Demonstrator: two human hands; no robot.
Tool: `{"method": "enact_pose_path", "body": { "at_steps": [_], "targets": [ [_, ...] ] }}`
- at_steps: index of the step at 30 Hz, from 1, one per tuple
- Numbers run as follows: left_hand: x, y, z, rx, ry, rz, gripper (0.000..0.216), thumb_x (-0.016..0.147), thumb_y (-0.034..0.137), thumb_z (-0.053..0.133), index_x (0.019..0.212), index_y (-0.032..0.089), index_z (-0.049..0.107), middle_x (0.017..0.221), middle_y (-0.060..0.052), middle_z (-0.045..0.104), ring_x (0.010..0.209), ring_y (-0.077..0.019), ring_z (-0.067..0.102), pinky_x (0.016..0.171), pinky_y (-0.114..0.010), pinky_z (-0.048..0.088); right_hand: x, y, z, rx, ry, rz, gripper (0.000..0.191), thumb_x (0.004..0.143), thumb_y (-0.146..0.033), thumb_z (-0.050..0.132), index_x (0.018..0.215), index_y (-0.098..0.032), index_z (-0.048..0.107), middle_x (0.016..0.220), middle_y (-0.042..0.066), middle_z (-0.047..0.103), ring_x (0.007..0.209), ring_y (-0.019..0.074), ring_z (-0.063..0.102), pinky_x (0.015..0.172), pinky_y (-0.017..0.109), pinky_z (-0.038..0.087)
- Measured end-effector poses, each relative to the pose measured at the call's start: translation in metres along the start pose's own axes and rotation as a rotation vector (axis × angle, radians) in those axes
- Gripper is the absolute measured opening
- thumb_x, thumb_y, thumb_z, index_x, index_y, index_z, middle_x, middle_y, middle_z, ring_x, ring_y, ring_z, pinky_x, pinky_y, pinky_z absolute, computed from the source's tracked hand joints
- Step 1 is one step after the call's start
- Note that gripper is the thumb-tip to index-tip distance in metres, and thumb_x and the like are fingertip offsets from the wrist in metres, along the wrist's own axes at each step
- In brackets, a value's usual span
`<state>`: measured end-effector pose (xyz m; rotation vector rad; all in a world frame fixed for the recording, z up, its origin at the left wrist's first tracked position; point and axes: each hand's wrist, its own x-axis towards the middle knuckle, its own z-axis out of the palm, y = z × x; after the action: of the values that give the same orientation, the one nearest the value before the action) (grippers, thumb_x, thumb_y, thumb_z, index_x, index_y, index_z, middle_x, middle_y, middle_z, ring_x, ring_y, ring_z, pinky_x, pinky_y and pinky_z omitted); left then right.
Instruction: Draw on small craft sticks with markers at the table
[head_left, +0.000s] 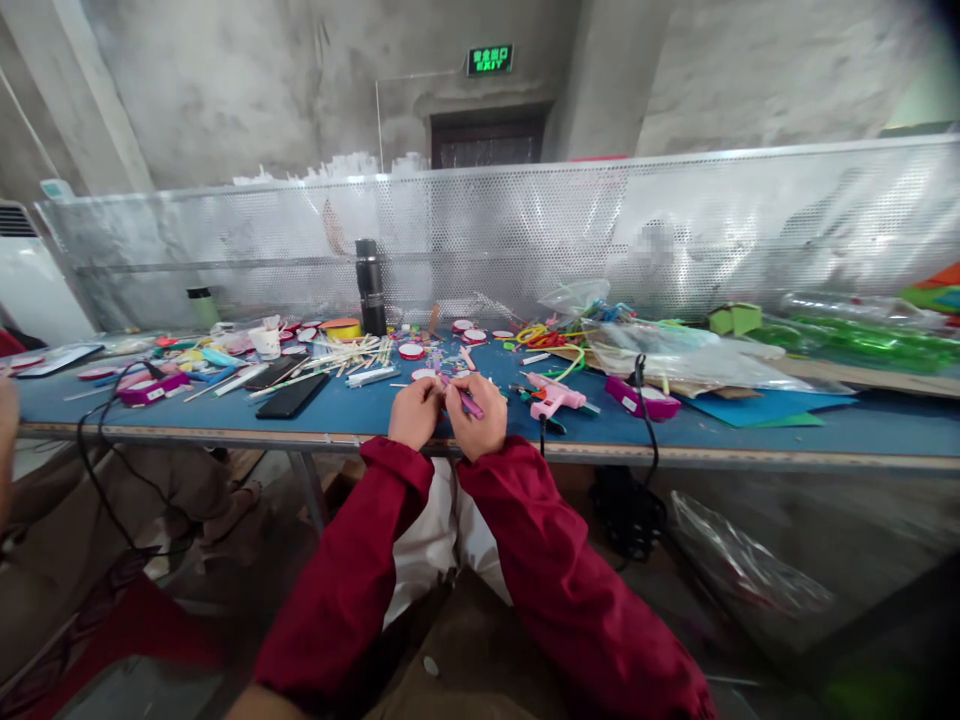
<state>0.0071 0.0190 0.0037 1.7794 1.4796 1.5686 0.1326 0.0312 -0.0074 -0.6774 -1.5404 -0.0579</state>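
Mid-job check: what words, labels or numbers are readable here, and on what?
"安全出口 EXIT": green lit sign above the door.
White sticker on the purple tool: too small to read.
Purple stick held by left hand and right hand: no print visible.

Glue gun (553, 398) on table (825, 432), just right of right hand (478, 415)

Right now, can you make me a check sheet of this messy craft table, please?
Surface: blue table, crowded.
Job's things: purple stick, pinched between both hands.
Clutter: wooden sticks, black phone, pink glue gun, black flask, plastic bags.
Hands: left hand and right hand together at the table's front edge.
Cables: black cable hangs off the left side; second cable drops over the front.
Surroundings: metal screen behind, exit sign above.
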Motion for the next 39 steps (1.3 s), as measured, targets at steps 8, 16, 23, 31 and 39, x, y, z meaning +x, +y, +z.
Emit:
{"method": "enact_pose_path", "body": {
  "at_steps": [8,16,23,31,39],
  "targets": [
    [-0.0003,-0.0002,0.0003,-0.011,-0.004,-0.004,0.024,0.093,0.027,0.052,0.071,0.021,0.061,0.062,0.002,0.063,0.056,-0.0139,0.057,0.057,-0.024,0.038,0.0002,-0.0003,-0.0013,0.003,-0.001,0.008,0.013,0.093,-0.028,0.057,0.083,-0.025,0.065,0.082,0.003,0.073,0.081,0.0207,0.067,0.08,0.034,0.052],
    [-0.0002,-0.0002,0.0005,-0.008,0.002,0.005,0.025,0.093,0.026,0.051,0.071,0.021,0.062,0.062,0.002,0.064,0.055,-0.0141,0.057,0.057,-0.024,0.039,0.0001,0.0,-0.001,0.009,0.026,0.01,0.014,0.094,-0.026,0.056,0.084,-0.025,0.064,0.082,0.003,0.073,0.082,0.0208,0.067,0.079,0.034,0.051],
    [-0.0012,0.0011,0.0001,-0.006,0.017,0.019,0.024,0.093,0.026,0.053,0.07,0.02,0.06,0.063,0.002,0.063,0.055,-0.0132,0.056,0.056,-0.024,0.038,0.0001,0.0009,-0.0006,0.014,0.005,-0.005,0.013,0.093,-0.028,0.058,0.081,-0.025,0.064,0.08,0.002,0.072,0.079,0.0201,0.066,0.078,0.033,0.05],
    [-0.0002,-0.0005,0.0009,-0.006,0.022,0.021,0.024,0.093,0.026,0.052,0.072,0.02,0.062,0.062,0.002,0.063,0.055,-0.0138,0.057,0.054,-0.023,0.038,-0.0005,0.0011,-0.0003,0.03,0.016,-0.007,0.013,0.093,-0.027,0.058,0.082,-0.025,0.064,0.08,0.002,0.072,0.08,0.0207,0.066,0.079,0.034,0.05],
    [-0.0002,-0.0011,0.0003,0.03,0.046,0.032,0.022,0.091,0.023,0.054,0.07,0.02,0.06,0.058,0.002,0.06,0.057,-0.0139,0.055,0.058,-0.024,0.037,-0.0003,0.0029,0.0013,0.037,-0.014,-0.04,0.012,0.093,-0.027,0.058,0.083,-0.025,0.064,0.081,0.002,0.071,0.08,0.0206,0.066,0.078,0.034,0.05]
  ]
}}
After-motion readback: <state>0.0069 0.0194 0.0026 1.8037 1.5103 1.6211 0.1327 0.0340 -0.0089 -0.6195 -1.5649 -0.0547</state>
